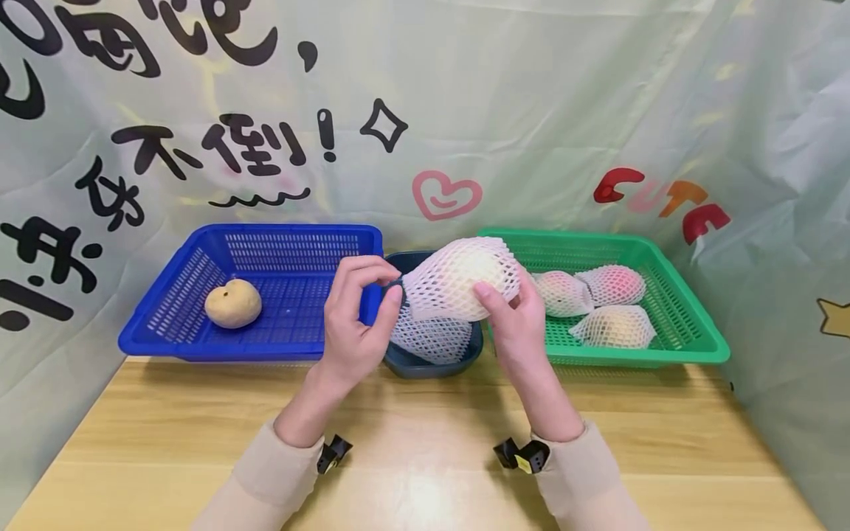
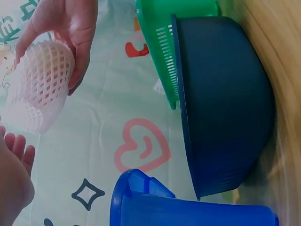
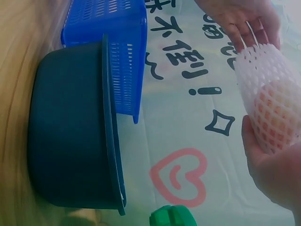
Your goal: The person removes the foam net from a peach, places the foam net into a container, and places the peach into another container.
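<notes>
My right hand [image 1: 521, 317] grips a pale round fruit inside a white foam net sleeve [image 1: 458, 284], thumb across its near side. The fruit shows yellowish in the head view and orange-pink through the mesh in the right wrist view. At the sleeve's loose left end, my left hand [image 1: 358, 313] has its thumb and fingers curled at the edge. Strands of the net [image 3: 253, 35] stretch up to those fingers in the right wrist view. Both hands hold it over a dark blue basin [image 1: 432, 366], where more white foam netting [image 1: 434, 341] lies.
A blue basket [image 1: 219, 352] on the left contains one bare, round tan fruit [image 1: 234, 304] with a dark spot. In the green basket [image 1: 690, 324] on the right lie several net-wrapped fruits [image 1: 614, 327]. Behind the wooden table [image 1: 425, 457] hangs a printed cloth [image 1: 544, 133].
</notes>
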Demonstrator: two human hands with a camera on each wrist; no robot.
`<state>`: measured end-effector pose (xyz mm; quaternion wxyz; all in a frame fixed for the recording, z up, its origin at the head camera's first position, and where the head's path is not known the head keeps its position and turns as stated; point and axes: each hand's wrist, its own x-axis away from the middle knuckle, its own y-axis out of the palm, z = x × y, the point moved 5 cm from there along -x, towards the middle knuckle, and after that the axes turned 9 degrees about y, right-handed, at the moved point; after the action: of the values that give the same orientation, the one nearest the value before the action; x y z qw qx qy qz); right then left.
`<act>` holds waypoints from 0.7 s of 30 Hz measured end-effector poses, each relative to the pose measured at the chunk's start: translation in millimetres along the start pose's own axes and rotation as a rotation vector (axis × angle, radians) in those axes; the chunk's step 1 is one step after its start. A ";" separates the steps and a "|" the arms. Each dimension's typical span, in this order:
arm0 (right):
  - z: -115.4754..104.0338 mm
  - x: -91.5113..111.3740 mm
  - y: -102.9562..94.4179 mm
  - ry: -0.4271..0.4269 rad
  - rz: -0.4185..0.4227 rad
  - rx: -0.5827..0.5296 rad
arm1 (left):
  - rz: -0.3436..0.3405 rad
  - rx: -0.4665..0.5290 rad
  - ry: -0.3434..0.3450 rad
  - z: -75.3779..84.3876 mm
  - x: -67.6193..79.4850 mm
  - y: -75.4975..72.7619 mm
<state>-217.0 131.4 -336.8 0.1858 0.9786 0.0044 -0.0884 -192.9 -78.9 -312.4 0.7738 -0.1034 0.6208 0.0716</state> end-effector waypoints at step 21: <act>4.1 0.7 4.5 -0.027 -0.016 -0.126 | -0.214 0.157 -0.241 -9.4 15.3 17.9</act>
<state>-216.9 125.7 -339.0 0.2463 0.9636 0.0155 -0.1027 -202.8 -64.2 -330.5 0.8514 -0.0989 0.5128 -0.0481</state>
